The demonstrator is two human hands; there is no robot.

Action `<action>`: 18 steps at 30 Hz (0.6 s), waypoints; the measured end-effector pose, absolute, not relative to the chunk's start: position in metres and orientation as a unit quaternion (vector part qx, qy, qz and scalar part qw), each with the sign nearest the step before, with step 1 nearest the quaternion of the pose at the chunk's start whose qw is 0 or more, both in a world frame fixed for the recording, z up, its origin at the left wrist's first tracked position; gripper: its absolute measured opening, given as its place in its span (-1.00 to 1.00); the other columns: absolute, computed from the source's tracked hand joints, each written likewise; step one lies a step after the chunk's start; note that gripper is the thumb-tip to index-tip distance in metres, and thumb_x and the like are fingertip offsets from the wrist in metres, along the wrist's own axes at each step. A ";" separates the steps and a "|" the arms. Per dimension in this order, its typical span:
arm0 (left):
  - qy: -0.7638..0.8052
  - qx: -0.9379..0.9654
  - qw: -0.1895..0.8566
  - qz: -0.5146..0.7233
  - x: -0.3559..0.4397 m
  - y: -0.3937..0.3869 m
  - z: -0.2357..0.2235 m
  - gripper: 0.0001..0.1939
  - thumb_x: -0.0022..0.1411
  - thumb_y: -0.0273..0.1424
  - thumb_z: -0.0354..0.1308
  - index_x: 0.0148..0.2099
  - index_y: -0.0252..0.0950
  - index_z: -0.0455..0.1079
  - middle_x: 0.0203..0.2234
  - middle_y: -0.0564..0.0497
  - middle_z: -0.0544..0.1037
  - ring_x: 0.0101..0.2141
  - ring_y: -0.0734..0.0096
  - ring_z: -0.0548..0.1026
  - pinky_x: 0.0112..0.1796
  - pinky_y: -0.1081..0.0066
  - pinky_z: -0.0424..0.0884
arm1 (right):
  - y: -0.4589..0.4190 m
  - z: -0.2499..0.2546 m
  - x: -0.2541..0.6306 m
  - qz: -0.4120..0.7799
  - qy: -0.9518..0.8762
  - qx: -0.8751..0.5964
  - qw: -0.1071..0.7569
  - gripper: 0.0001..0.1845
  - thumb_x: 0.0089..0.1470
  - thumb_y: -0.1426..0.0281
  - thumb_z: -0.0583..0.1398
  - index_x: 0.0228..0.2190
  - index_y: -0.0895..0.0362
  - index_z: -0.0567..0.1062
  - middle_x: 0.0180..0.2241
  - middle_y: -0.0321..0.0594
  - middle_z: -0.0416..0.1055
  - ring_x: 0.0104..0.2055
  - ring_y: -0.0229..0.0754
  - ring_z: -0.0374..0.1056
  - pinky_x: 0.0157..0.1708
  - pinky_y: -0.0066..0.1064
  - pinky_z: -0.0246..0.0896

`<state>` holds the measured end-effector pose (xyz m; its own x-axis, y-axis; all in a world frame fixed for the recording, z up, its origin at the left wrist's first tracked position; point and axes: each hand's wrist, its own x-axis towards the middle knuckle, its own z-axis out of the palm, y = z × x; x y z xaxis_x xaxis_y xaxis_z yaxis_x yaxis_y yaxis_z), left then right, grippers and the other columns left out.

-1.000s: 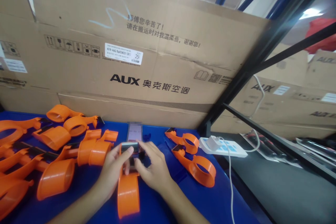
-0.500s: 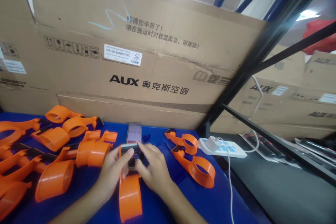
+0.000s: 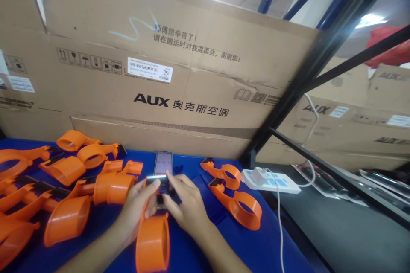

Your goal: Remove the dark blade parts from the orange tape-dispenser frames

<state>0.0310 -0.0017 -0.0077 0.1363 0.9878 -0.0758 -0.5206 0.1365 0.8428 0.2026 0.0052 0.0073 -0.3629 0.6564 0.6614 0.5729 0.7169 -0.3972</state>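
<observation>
An orange tape dispenser [image 3: 153,239] hangs over the blue table, its round ring toward me and its dark head with a toothed metal edge away from me. My left hand [image 3: 141,202] is closed around it just below the head, thumb on top by the teeth. My right hand [image 3: 187,200] pinches the right side of the head with thumb and forefinger, where a dark blue strip shows; the exact hold of these fingertips is partly hidden. Two more orange dispensers [image 3: 245,209] lie right of my right hand, and several others [image 3: 67,219] are heaped to the left.
A phone [image 3: 163,163] leans at the back of the blue table [image 3: 269,251], before a large cardboard box [image 3: 192,76]. Small dark blue pieces [image 3: 178,169] lie beside it. On the right are a white power strip [image 3: 272,180], its cable [image 3: 280,222] and a black rack post [image 3: 285,102].
The dispenser has turned slightly in my hands: its ring has swung left and now shows its opening. Both hands keep nearly the same place at its head.
</observation>
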 end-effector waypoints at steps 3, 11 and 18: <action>0.327 0.305 0.720 0.530 0.030 -0.002 -0.006 -0.57 0.26 -0.08 0.36 -0.43 -0.24 0.31 -0.85 0.25 0.19 -0.74 0.64 0.07 -0.62 0.57 0.07 | 0.006 0.005 0.205 0.019 -0.833 -0.356 0.423 -0.38 0.36 0.34 0.20 0.37 0.13 0.27 -0.21 -0.05 0.57 -0.19 -0.03 0.49 -0.14 -0.20 0.51; 0.306 0.303 0.755 0.494 0.026 0.004 -0.008 -0.57 0.25 -0.05 0.34 -0.42 -0.25 0.35 -0.88 0.25 0.15 -0.80 0.64 0.00 -0.68 0.53 -0.08 | 0.004 0.007 0.206 -0.033 -0.864 -0.324 0.385 -0.22 0.41 0.38 0.13 0.49 0.17 -0.08 -0.11 0.03 0.60 -0.12 0.05 0.50 -0.11 -0.14 0.54; 0.316 0.310 0.741 0.504 0.026 0.003 -0.006 -0.61 0.26 -0.09 0.34 -0.40 -0.24 0.36 -0.87 0.26 0.17 -0.79 0.64 0.00 -0.66 0.54 -0.08 | 0.003 0.009 0.207 -0.022 -0.862 -0.324 0.390 -0.25 0.42 0.37 0.12 0.48 0.16 -0.03 -0.14 0.01 0.59 -0.15 0.02 0.51 -0.14 -0.17 0.54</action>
